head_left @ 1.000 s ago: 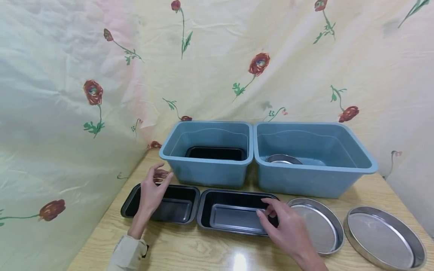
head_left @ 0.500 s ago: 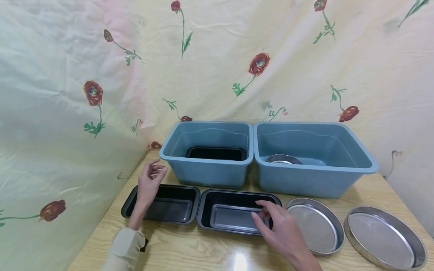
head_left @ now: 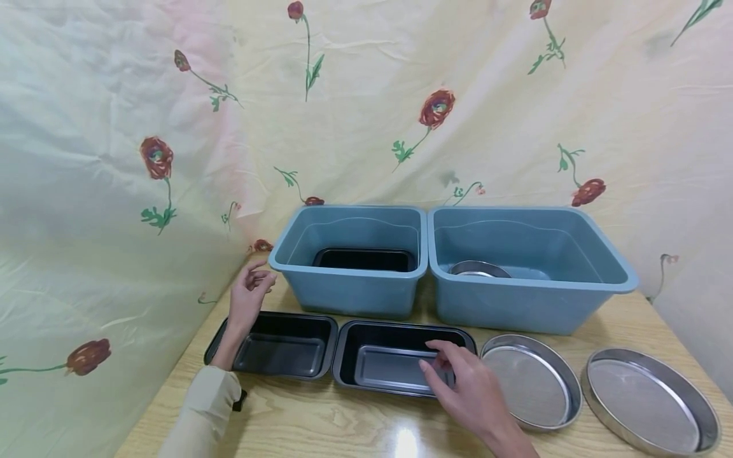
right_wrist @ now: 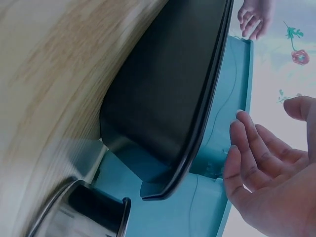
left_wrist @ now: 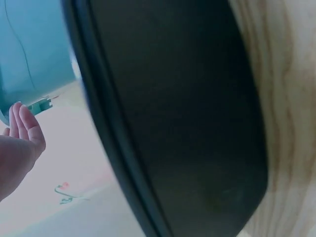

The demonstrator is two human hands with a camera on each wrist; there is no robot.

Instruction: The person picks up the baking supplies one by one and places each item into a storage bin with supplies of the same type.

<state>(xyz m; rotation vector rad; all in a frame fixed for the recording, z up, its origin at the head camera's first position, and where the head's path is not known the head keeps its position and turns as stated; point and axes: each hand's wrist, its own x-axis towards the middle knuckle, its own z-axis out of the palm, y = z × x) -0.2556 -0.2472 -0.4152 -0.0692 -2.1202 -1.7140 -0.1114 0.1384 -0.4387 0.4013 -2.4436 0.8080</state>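
My left hand (head_left: 247, 299) hovers over the left end of a black loaf pan (head_left: 280, 346), close to the left blue bin. Its fingers are loosely bent and hold nothing. In the left wrist view that pan's dark side wall (left_wrist: 182, 118) fills the middle. My right hand (head_left: 466, 388) hangs over the right end of a second black loaf pan (head_left: 395, 369), thumb and forefinger apart with nothing between them. In the right wrist view the right hand (right_wrist: 276, 173) shows relaxed, bent fingers beside the pan's rim (right_wrist: 210, 103).
Two round metal cake pans (head_left: 532, 381) lie at the right. Behind the pans, the left blue bin (head_left: 349, 292) holds a black pan (head_left: 366, 259); the right blue bin (head_left: 515, 305) holds a round metal pan (head_left: 480, 268). A flowered cloth (head_left: 366, 127) hangs behind the wooden table (head_left: 321, 420).
My left hand has drawn back to the left and slightly up, away from the left bin's front. My right hand has shifted a little left over the second loaf pan. The pans stay put.
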